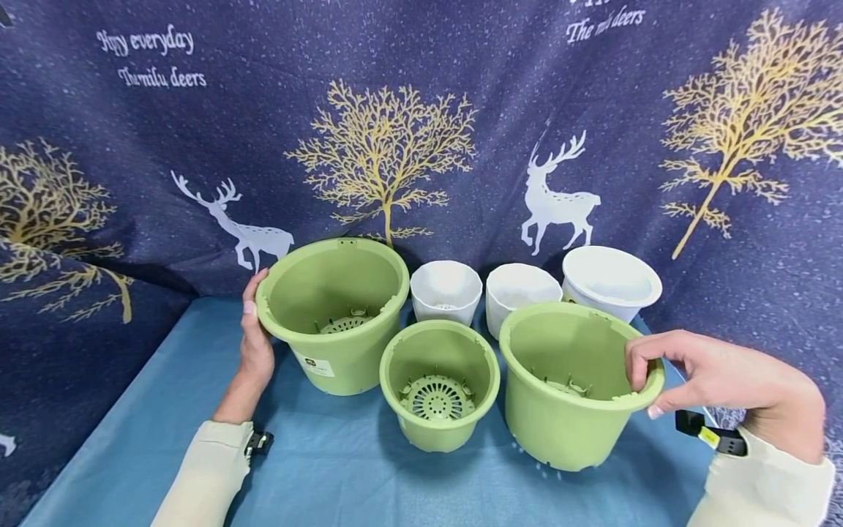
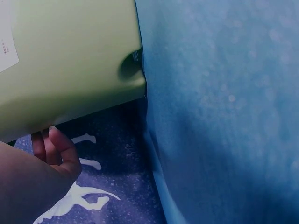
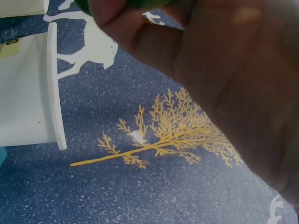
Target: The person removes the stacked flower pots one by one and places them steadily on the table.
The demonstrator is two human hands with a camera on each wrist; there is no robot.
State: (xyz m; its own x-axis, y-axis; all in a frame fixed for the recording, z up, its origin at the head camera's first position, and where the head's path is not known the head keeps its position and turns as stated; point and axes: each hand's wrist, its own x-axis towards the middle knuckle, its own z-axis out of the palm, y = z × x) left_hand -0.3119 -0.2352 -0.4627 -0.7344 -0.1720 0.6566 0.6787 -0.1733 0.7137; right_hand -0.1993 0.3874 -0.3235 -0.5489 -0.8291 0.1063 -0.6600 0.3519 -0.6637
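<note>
Three green plastic flower pots stand on the blue cloth in the head view. My left hand (image 1: 255, 340) touches the outer side of the large left pot (image 1: 349, 359), just under its rim; its fingers also show against that wall in the left wrist view. On the right, my right hand (image 1: 718, 369) grips the rim of another large pot (image 1: 566, 424), fingers inside and thumb outside. Between them sits a smaller green pot (image 1: 437, 435) with a slotted bottom, touched by neither hand. In the right wrist view the right hand (image 3: 201, 60) hides most of its pot.
Behind the green pots stand a white faceted pot (image 1: 446, 282), a second white faceted pot (image 1: 520, 282) and a wider white pot (image 1: 612, 282). A dark blue curtain (image 1: 421, 44) with deer and trees hangs behind. The blue tablecloth (image 1: 329, 468) extends toward the front.
</note>
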